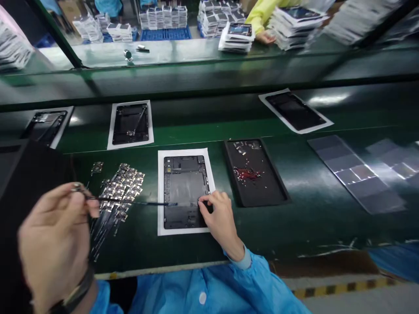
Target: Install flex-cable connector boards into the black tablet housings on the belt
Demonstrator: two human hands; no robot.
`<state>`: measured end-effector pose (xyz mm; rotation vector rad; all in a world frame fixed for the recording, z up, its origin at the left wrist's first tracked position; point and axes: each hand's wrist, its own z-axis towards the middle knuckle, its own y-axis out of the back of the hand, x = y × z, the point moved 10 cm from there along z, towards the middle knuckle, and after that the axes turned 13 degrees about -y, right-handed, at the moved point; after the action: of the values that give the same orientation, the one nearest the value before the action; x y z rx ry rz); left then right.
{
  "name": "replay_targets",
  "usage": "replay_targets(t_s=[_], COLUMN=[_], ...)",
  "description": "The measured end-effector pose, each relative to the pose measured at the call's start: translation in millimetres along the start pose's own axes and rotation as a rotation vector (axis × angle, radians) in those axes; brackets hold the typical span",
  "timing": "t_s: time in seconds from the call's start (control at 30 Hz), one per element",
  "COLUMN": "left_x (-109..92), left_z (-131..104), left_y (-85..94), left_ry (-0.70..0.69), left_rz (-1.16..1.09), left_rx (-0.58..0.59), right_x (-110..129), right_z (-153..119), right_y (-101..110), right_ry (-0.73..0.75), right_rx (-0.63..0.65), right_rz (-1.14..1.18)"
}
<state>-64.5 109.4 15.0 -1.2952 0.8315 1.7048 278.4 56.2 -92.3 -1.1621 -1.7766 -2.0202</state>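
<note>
A black tablet housing (pixel 186 192) lies on a white sheet (pixel 185 232) in front of me. At the left, my left hand (pixel 60 231) pinches the board end of a small circuit board with a long dark flat cable (pixel 140 202). The cable stretches right, over the housing. My right hand (pixel 219 216) rests at the housing's right edge with thumb and index finger pressed together; what is between them, if anything, is too small to make out. Beside my left hand, a pile of small boards with cables (pixel 122 187) lies on the green bench.
A black tray (pixel 258 192) with red wired parts stands right of the housing. Other housings on white sheets lie behind, at left (pixel 131 124) and right (pixel 294 111). Clear plastic sheets (pixel 356 174) lie farther right. Across the bench, a person's hand (pixel 266 37) is beside stacked sheets.
</note>
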Motion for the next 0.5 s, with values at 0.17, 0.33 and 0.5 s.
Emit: replay_targets(t_s=[0.17, 0.33, 0.5], left_x=[60, 89, 92], left_z=[-46, -99, -131], left_y=[-57.6, -115.9, -157.6], left_ry=[0.31, 0.493, 0.541], left_rz=[-0.232, -0.298, -0.292], left_rx=[0.048, 0.268, 0.457], right_x=[3, -6, -7], right_z=[-5, -8, -9], right_y=[1, 2, 2], right_ry=[-0.002, -0.101, -0.103], right_rx=[0.108, 0.199, 0.276], right_rz=[0.251, 0.351, 0.36])
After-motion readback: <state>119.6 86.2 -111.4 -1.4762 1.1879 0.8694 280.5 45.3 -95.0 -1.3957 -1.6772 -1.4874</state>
